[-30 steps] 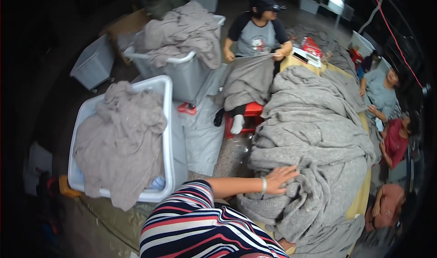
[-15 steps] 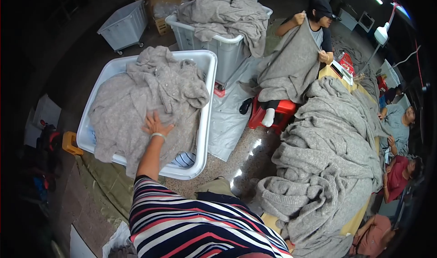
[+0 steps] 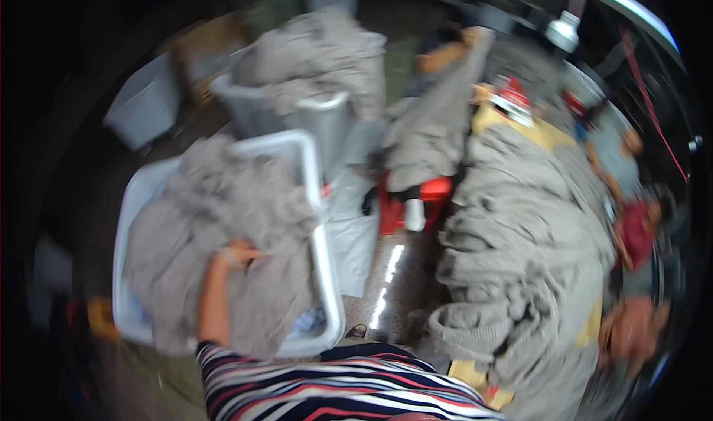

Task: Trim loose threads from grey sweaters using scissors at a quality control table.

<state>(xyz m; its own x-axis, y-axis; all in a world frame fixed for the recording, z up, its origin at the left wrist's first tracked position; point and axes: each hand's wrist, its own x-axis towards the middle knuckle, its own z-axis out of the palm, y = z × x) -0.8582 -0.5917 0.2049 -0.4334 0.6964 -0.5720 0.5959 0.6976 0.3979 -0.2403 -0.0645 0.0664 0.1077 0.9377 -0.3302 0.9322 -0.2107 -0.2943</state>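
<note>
My left hand (image 3: pixel 241 254) lies on a heap of grey-brown knitted garments (image 3: pixel 260 295) in a white plastic bin (image 3: pixel 323 265). Motion smears its fingers, so whether they grip the knit cannot be told. The heap rises above the bin's rim and hangs over the near side. At the lower edge, a small patch of what seems to be my right hand (image 3: pixel 503 399) shows beside the table pile; its fingers are hidden. That large pile of similar grey knitwear (image 3: pixel 527 250) covers a yellowish table (image 3: pixel 464 373) on my right.
Behind the bin stands a second grey-white bin (image 3: pixel 327 120) heaped with knitwear. A smaller pale cart (image 3: pixel 145 102) is at the far left. Across from me a person holds up a grey garment (image 3: pixel 431 131) beside a red stool (image 3: pixel 438 191). More people sit along the right.
My view has swung, so the bin now appears lower and further left. My left hand's spread fingers have drawn into a more compact, blurred shape on the knitwear.
</note>
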